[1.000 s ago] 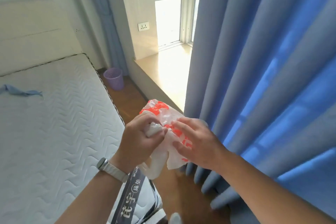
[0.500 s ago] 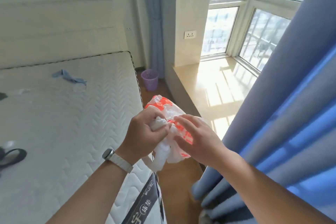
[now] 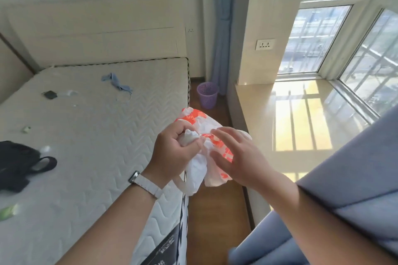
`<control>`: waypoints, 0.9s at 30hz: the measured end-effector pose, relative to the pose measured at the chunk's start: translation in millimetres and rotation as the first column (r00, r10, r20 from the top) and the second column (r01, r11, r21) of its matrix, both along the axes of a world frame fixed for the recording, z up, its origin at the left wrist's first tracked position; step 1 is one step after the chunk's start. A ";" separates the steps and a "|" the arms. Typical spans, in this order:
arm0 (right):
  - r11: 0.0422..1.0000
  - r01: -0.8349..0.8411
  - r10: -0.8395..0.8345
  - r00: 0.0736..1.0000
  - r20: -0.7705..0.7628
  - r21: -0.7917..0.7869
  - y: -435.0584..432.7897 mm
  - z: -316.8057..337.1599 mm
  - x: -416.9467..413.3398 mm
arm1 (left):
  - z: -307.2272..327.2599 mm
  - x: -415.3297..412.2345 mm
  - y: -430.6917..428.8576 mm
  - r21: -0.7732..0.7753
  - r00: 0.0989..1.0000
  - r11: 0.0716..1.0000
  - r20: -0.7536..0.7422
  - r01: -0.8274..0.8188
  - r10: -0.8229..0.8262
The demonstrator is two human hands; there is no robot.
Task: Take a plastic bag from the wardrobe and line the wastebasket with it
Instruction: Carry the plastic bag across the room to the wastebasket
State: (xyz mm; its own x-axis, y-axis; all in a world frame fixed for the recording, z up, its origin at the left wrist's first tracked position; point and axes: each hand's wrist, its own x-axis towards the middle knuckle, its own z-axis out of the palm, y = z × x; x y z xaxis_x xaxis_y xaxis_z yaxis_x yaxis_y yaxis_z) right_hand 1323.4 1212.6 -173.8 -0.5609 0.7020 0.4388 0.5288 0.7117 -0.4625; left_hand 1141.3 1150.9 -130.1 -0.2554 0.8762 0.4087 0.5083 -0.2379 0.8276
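A crumpled white plastic bag (image 3: 197, 170) with orange-red print hangs in front of me above the narrow floor strip. My left hand (image 3: 174, 153), with a white watch on its wrist, is closed around a bunched part of the bag. My right hand (image 3: 239, 157) rests against the bag's right side with fingers spread and pinching the film. A small purple mesh wastebasket (image 3: 207, 94) stands on the floor far ahead, between the bed's corner and the window ledge. It looks empty and unlined.
A bare quilted mattress (image 3: 90, 135) fills the left, with a blue cloth (image 3: 117, 82), a black bag (image 3: 19, 161) and small scraps on it. A sunlit window ledge (image 3: 290, 118) runs on the right. A blue curtain (image 3: 355, 178) hangs close at lower right.
My view has swung left and moved forward, away from the curtain, so the bed and window ledge show more fully. Both hands stay on the bag, working its bunched part.
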 end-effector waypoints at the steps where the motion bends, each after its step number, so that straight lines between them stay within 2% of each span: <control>1: 1.000 -0.002 0.002 1.000 -0.001 -0.003 9.6 0.0 2.8 | -1.4 3.5 7.7 0.005 1.000 1.000 0.009 -0.007 0.007; 8: 0.998 0.024 -0.024 1.000 0.005 -0.062 75.6 -9.1 5.6 | -8.6 -0.7 72.9 -0.013 1.000 1.000 0.022 -0.019 0.019; 15: 0.987 0.072 -0.069 0.997 0.024 -0.141 164.2 -31.5 -33.4 | -31.1 -43.4 172.6 -0.048 1.000 0.999 0.026 0.018 -0.017; 23: 0.987 0.114 -0.099 0.986 0.132 -0.112 296.5 -26.9 -104.3 | -40.0 -119.9 314.3 -0.091 0.994 0.991 0.068 0.093 -0.087; 27: 0.987 0.129 -0.120 0.988 0.100 -0.091 349.7 -19.2 -137.0 | -34.3 -155.9 377.3 -0.057 0.992 0.991 0.059 0.118 -0.114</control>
State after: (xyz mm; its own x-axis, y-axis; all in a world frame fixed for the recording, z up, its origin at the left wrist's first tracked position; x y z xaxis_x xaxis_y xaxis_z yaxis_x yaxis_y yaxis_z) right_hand 1186.4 1562.2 -193.1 -0.5017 0.8056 0.3151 0.6549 0.5917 -0.4701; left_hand 985.4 1528.2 -164.4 -0.1715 0.9239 0.3420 0.4331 -0.2411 0.8685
